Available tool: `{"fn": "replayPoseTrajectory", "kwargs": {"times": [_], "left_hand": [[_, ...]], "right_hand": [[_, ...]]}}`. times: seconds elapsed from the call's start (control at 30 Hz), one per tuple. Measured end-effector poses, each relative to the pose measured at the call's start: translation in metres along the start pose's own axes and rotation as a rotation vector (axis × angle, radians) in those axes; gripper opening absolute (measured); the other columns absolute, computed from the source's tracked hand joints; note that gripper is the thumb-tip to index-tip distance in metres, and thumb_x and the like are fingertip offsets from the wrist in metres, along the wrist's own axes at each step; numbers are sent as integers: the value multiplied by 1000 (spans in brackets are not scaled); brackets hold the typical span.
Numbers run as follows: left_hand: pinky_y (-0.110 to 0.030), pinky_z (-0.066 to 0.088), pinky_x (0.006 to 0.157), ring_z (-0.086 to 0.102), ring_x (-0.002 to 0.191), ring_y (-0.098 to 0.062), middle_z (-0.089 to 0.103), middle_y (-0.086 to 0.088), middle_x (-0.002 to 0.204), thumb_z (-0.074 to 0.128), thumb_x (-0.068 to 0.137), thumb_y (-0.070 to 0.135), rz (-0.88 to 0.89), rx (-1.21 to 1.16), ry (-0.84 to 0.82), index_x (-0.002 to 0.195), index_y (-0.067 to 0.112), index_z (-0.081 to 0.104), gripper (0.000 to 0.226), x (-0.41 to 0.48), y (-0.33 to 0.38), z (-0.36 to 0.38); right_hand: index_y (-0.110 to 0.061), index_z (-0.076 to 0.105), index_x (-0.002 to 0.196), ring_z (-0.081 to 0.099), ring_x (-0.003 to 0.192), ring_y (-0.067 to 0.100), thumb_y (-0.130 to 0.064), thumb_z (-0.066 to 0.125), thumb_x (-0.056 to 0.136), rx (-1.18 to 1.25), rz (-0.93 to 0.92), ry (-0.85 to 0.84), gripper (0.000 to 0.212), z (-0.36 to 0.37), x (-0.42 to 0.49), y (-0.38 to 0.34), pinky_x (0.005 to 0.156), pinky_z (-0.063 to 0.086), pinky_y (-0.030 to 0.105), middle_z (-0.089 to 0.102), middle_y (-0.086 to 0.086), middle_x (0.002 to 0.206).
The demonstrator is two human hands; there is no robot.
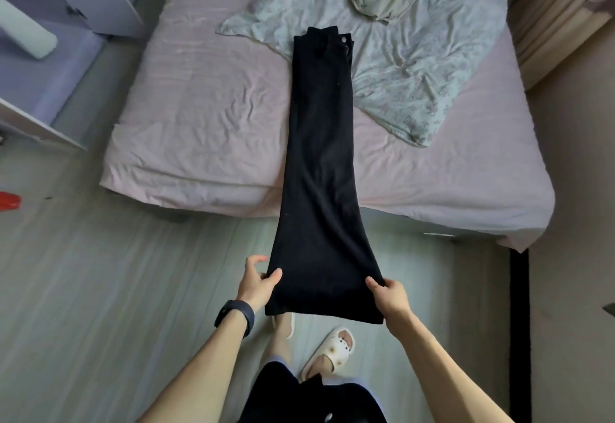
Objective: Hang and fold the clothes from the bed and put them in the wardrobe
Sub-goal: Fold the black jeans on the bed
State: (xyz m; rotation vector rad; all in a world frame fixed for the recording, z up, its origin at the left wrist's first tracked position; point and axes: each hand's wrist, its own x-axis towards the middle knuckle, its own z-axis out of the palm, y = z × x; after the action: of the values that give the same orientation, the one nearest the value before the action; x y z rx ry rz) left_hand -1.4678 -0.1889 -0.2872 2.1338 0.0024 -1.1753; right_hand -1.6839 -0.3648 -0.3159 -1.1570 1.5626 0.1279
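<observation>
head view showed a pair of black trousers point(319, 163) folded leg upon leg and drawn out long from the bed point(199, 106) toward the person. the waistband end lay flat on the mattress, its far corner resting over the edge of a crumpled floral cover point(399, 66). the legs ran off the foot of the bed and hung taut in the air above the floor.

the left hand point(258, 284), with a dark watch point(234, 317) at its wrist, pinched the left edge of the trousers near the hem, thumb on top. the right hand point(389, 296) gripped the right edge at the same height, thumb over the cloth and fingers curled beneath. the hem hung just below both hands, above a foot in a white slipper point(334, 349).
</observation>
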Motion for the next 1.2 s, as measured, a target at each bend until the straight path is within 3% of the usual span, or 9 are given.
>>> {"fn": "replayPoseTrajectory", "kwargs": {"times": [0.1,0.2,0.3,0.4,0.5,0.6,0.8,1.03,1.2], "left_hand": [[-30,47,68,60,76,-26,64,-17,85,60,93,4,28,-3,-105,120,27,55,37,-14,11,-15],[-28,45,74,61,95,-31,67,-1,94,64,92,6,119,123,-161,103,26,72,24,-15,36,-25],[-27,46,95,57,119,-19,66,6,117,74,85,10,205,226,-212,116,27,69,36,-5,77,-38],[-28,45,102,57,120,-17,62,2,127,80,79,17,327,438,-172,133,24,60,58,15,124,-49],[-24,40,98,53,120,-21,53,-1,124,79,78,30,464,699,-95,140,28,55,66,45,178,-55],[-26,39,100,48,123,-21,50,0,122,74,84,37,564,787,-60,140,29,53,61,91,231,-61],[-33,44,86,56,110,-21,56,3,116,56,98,44,752,914,223,126,28,58,33,212,347,-73],[-33,41,72,56,108,-26,52,-2,117,58,98,36,732,798,234,125,24,58,30,330,480,-83],[-34,40,68,55,106,-28,48,-3,117,56,98,28,676,742,329,125,25,56,27,418,545,-62]], "right_hand": [[-19,55,121,68,89,22,-26,66,94,57,-44,10,31,-11,-22,-15,73,56,35,69,5,102],[-41,54,109,67,74,21,-23,64,91,25,-217,2,27,-32,-33,-49,64,51,29,71,6,90],[-38,69,103,68,82,6,-6,69,82,-63,-371,-156,38,-50,-33,-95,68,50,15,72,-7,106],[-33,68,122,66,99,0,0,72,75,-301,-520,-215,59,-62,-21,-141,80,52,14,69,-16,114],[-27,67,128,63,102,14,-12,76,82,-540,-664,-22,48,-66,2,-194,86,45,19,68,-7,112],[-24,70,121,64,98,28,-17,75,87,-612,-724,133,35,-60,37,-251,80,43,25,69,4,108],[-35,67,114,61,91,23,-19,68,91,-549,-760,256,28,-35,117,-379,74,41,27,61,-5,102],[-22,67,125,61,103,31,-14,63,94,-523,-742,296,33,-22,203,-528,83,44,28,64,10,114],[-24,60,133,59,109,31,-18,54,98,-554,-712,337,36,-7,283,-607,83,48,36,59,9,124]]}}
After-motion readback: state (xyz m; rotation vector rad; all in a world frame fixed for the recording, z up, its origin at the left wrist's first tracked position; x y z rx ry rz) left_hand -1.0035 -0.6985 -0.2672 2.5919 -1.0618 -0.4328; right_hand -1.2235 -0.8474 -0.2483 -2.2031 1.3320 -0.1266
